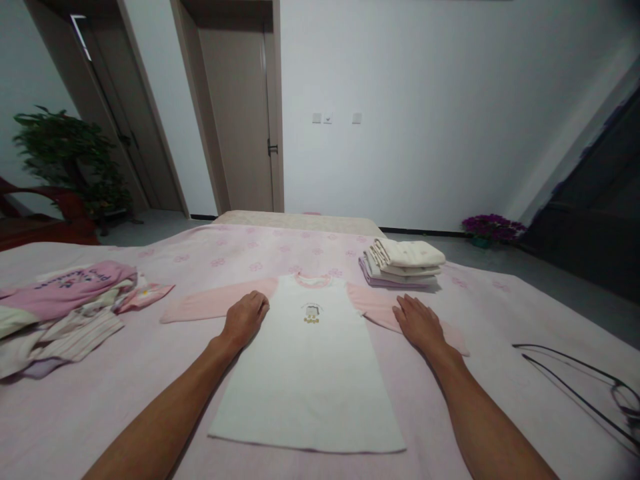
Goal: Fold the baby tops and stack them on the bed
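A child's long-sleeved shirt (310,373) lies spread flat, front up, with a white body, pink sleeves, a pink collar and a small printed picture on the chest. My left hand (247,319) rests at the shirt's left side, just below the armpit, fingers curled together against the cloth; its fingertips are partly hidden. On the right sleeve (377,308) lies my right hand (419,322), palm down with the fingers stretched and slightly apart. The sleeve's cuff end shows beyond my right wrist.
The pink flowered bed cover (285,250) lies under everything. A stack of folded clothes (405,263) sits beyond the right sleeve. At the left is a loose pile of clothes (75,307). Black-framed glasses (575,380) lie at the right.
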`<state>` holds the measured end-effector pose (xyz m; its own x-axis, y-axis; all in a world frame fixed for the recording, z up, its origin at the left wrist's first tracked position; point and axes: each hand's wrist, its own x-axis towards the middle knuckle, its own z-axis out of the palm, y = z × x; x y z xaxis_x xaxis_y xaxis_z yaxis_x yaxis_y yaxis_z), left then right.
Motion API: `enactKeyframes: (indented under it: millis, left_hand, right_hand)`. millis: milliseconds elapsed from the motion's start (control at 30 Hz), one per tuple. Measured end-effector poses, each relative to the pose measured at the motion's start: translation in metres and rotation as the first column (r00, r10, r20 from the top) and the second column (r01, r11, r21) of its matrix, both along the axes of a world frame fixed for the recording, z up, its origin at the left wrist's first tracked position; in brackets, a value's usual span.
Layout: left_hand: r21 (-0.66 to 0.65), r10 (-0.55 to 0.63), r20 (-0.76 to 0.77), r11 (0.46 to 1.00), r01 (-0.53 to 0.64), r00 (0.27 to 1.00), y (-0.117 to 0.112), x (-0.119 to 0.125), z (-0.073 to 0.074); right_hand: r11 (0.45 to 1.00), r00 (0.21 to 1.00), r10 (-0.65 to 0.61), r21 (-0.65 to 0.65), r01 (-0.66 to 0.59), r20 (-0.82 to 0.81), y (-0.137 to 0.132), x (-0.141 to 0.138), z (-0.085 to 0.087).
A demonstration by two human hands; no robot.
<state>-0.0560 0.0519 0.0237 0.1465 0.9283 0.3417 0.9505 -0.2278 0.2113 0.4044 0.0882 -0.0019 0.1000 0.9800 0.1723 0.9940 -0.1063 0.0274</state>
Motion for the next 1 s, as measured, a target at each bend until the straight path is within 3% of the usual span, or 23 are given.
enactKeyframes:
  millis: [200, 367, 767, 1000]
  left_hand:
    - [0.027, -0.032, 0.021, 0.999, 0.031, 0.999, -0.001, -0.001, -0.001]
    - [0.035, -0.143, 0.065, 0.989, 0.140, 0.988, -0.002, -0.004, -0.001]
    - [-0.005, 0.125, 0.061, 0.992, -0.125, 0.990, 0.008, -0.011, -0.006]
    - [-0.116, 0.020, -0.112, 0.993, -0.033, 0.994, 0.014, -0.016, -0.018]
  right_hand:
    - [1.000, 1.000, 0.008, -0.001, -0.008, -0.001, -0.001, 0.000, 0.001]
    - [1.000, 1.000, 0.010, 0.007, -0.010, 0.003, 0.000, 0.001, -0.001]
    - [1.000, 1.000, 0.001, 0.004, -0.001, 0.001, 0.000, 0.001, -0.001]
    - [1.000, 1.000, 0.003, 0.001, -0.003, 0.007, -0.001, 0.000, 0.000]
